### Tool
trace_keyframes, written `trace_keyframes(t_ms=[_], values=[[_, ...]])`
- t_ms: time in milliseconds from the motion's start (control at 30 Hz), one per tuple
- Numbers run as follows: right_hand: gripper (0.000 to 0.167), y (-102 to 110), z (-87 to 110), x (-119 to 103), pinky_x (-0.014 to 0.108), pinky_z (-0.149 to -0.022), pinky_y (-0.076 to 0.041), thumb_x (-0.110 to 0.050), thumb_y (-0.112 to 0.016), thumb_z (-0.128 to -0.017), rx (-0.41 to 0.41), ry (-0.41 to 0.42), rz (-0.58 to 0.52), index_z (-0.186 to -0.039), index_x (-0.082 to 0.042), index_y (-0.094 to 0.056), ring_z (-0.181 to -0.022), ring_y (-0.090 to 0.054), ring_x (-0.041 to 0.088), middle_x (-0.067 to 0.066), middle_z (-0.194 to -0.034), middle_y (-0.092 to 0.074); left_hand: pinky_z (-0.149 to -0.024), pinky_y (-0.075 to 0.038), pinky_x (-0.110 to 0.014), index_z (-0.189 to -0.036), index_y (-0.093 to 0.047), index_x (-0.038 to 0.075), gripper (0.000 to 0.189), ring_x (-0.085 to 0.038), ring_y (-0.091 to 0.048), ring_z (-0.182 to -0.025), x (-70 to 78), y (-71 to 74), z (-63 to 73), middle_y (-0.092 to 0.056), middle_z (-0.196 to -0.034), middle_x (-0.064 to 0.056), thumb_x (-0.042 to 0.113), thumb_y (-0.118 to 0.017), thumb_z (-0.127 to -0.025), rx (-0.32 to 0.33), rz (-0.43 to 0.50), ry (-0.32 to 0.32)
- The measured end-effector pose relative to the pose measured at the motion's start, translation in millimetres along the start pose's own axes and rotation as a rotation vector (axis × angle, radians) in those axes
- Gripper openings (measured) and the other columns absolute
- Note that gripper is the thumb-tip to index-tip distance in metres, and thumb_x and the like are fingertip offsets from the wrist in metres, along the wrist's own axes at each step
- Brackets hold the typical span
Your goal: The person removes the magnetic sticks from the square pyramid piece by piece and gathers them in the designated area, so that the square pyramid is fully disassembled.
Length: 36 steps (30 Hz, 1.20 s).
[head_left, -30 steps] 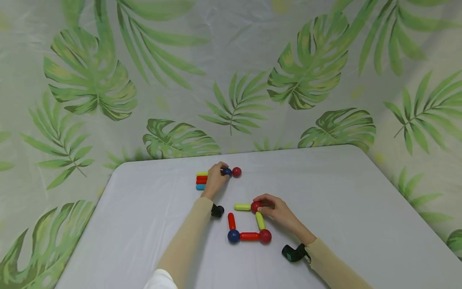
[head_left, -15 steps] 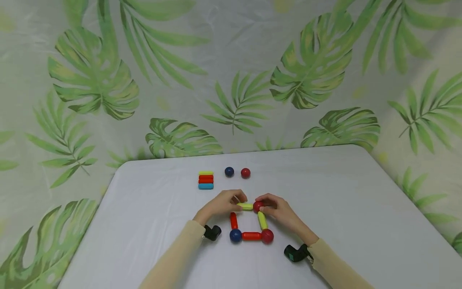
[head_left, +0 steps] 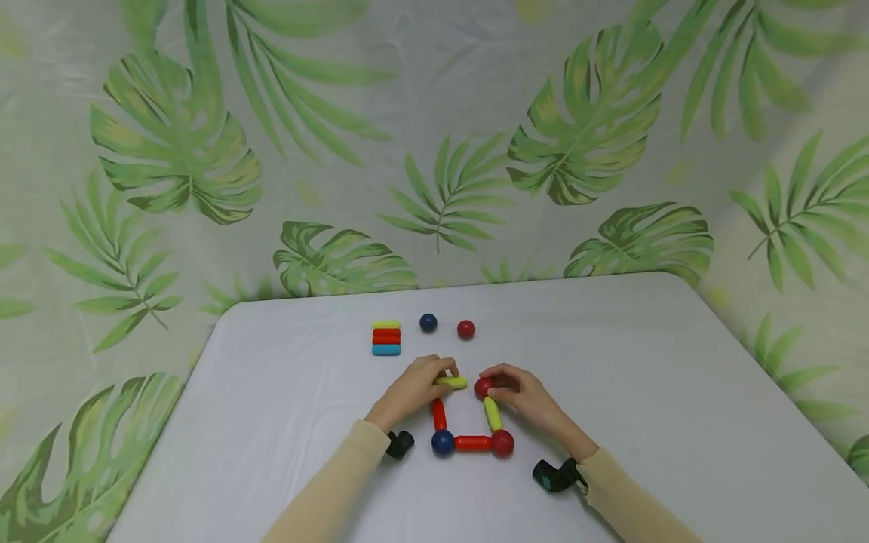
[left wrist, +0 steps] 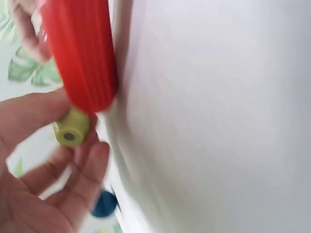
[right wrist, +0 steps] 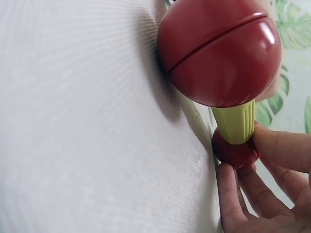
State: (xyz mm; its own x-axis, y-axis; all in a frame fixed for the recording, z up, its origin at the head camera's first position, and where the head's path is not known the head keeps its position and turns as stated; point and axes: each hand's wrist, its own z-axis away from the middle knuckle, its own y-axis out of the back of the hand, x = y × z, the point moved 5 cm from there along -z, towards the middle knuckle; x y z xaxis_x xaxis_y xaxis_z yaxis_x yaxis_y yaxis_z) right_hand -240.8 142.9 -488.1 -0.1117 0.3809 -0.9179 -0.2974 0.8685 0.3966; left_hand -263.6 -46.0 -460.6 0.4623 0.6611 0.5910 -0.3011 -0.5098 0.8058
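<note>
My left hand [head_left: 416, 383] pinches a yellow-green magnetic rod [head_left: 459, 383] between thumb and fingers; its round end with a dark dot shows in the left wrist view. A short gap separates this rod from the red ball [head_left: 483, 388], which my right hand [head_left: 521, 391] holds by its fingertips. From that ball a second yellow rod [head_left: 492, 414] runs down to a nearer red ball [head_left: 502, 443]. A red rod [head_left: 471, 443] links the nearer ball to a dark blue ball [head_left: 443, 443]. Another red rod [head_left: 439, 415] extends from the blue ball towards my left hand.
Behind my hands lies a stack of rods: yellow, red and blue [head_left: 386, 350]. Beside it are a loose dark blue ball [head_left: 428, 323] and a loose red ball [head_left: 466, 329]. A leaf-patterned curtain [head_left: 448, 151] hangs behind the white table [head_left: 611, 339].
My left hand has come back from the blue ball at the rear, gripped the yellow rod and drawn it left off the held red ball. The rear red ball has rolled right.
</note>
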Motion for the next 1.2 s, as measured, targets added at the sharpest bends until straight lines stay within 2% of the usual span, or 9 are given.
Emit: trace_keyframes(t_ms=[167, 300, 500, 700, 800, 900, 1033, 1133, 1200], values=[[0.026, -1, -1.0, 2, 0.044, -0.093, -0.047, -0.010, -0.063, -0.092, 0.011, -0.003, 0.010, -0.118, -0.008, -0.063, -0.109, -0.056, 0.028, 0.007, -0.117, -0.061, -0.081, -0.051, -0.034, -0.097, -0.066, 0.007, 0.015, -0.020, -0.059, -0.089, -27.6, 28.4, 15.7, -0.065, -0.095, -0.004, 0.000, -0.070, -0.084, 0.209, 0.092, 0.016], [0.026, 1, -0.3, 2, 0.043, -0.092, -0.047, -0.010, -0.063, -0.092, 0.023, 0.002, 0.023, -0.118, -0.008, -0.063, -0.109, -0.055, 0.029, 0.007, -0.117, -0.061, -0.079, -0.050, -0.035, -0.091, -0.066, 0.005, 0.016, -0.021, -0.057, -0.086, -56.5, 49.1, 27.6, -0.059, -0.092, -0.005, -0.004, -0.073, -0.080, 0.344, 0.034, 0.133], [0.026, 1, 0.3, 1, 0.043, -0.092, -0.048, -0.010, -0.063, -0.092, 0.023, 0.003, 0.021, -0.118, -0.008, -0.063, -0.109, -0.056, 0.029, 0.007, -0.117, -0.061, -0.076, -0.049, -0.039, -0.091, -0.068, 0.006, 0.015, -0.025, -0.055, -0.086, -77.5, 60.2, 35.0, -0.056, -0.091, -0.007, -0.001, -0.074, -0.080, 0.366, -0.074, 0.286], [0.025, 0, 0.1, 1, 0.044, -0.092, -0.047, -0.009, -0.063, -0.092, 0.024, 0.005, 0.024, -0.117, -0.008, -0.063, -0.109, -0.056, 0.029, 0.007, -0.116, -0.061, -0.070, -0.049, -0.041, -0.089, -0.064, 0.006, 0.017, -0.027, -0.053, -0.084, -79.7, 63.1, 33.5, -0.057, -0.090, -0.008, 0.000, -0.076, -0.078, 0.391, -0.125, 0.302], [0.026, -2, 0.3, 2, 0.043, -0.092, -0.047, -0.009, -0.063, -0.092, 0.022, -0.001, 0.016, -0.118, -0.008, -0.063, -0.109, -0.056, 0.028, 0.007, -0.117, -0.061, -0.072, -0.048, -0.041, -0.091, -0.063, 0.006, 0.021, -0.028, -0.051, -0.086, -73.0, 60.8, 33.1, -0.055, -0.093, -0.009, 0.000, -0.077, -0.077, 0.403, -0.112, 0.269], [0.027, -2, 1.0, 2, 0.043, -0.092, -0.047, -0.010, -0.064, -0.092, 0.022, -0.006, 0.003, -0.119, -0.008, -0.062, -0.109, -0.055, 0.028, 0.007, -0.118, -0.060, -0.078, -0.047, -0.042, -0.097, -0.063, 0.005, 0.022, -0.029, -0.050, -0.092, -56.7, 50.7, 31.6, -0.053, -0.098, -0.011, 0.001, -0.075, -0.080, 0.327, -0.022, 0.168], [0.028, -2, 1.7, 1, 0.045, -0.092, -0.047, -0.011, -0.064, -0.091, 0.028, -0.007, -0.002, -0.119, -0.007, -0.062, -0.109, -0.055, 0.028, 0.007, -0.118, -0.060, -0.084, -0.047, -0.038, -0.108, -0.064, 0.006, 0.022, -0.026, -0.053, -0.096, -29.1, 27.1, 29.1, -0.055, -0.102, -0.010, 0.005, -0.069, -0.087, 0.055, 0.141, 0.018], [0.027, -1, 1.0, 2, 0.044, -0.092, -0.047, -0.011, -0.064, -0.092, 0.030, -0.006, 0.000, -0.119, -0.008, -0.062, -0.109, -0.056, 0.028, 0.007, -0.118, -0.060, -0.081, -0.048, -0.031, -0.114, -0.064, 0.007, 0.025, -0.020, -0.054, -0.093, -15.1, 10.9, 29.4, -0.058, -0.104, -0.005, 0.006, -0.066, -0.089, -0.128, 0.191, -0.027], [0.027, -1, 0.3, 2, 0.043, -0.092, -0.047, -0.011, -0.064, -0.092, 0.029, -0.004, 0.002, -0.118, -0.008, -0.062, -0.108, -0.056, 0.027, 0.007, -0.118, -0.060, -0.078, -0.048, -0.026, -0.115, -0.065, 0.007, 0.026, -0.017, -0.054, -0.090, -10.1, 3.9, 29.7, -0.058, -0.104, -0.003, 0.005, -0.065, -0.088, -0.191, 0.192, -0.032]])
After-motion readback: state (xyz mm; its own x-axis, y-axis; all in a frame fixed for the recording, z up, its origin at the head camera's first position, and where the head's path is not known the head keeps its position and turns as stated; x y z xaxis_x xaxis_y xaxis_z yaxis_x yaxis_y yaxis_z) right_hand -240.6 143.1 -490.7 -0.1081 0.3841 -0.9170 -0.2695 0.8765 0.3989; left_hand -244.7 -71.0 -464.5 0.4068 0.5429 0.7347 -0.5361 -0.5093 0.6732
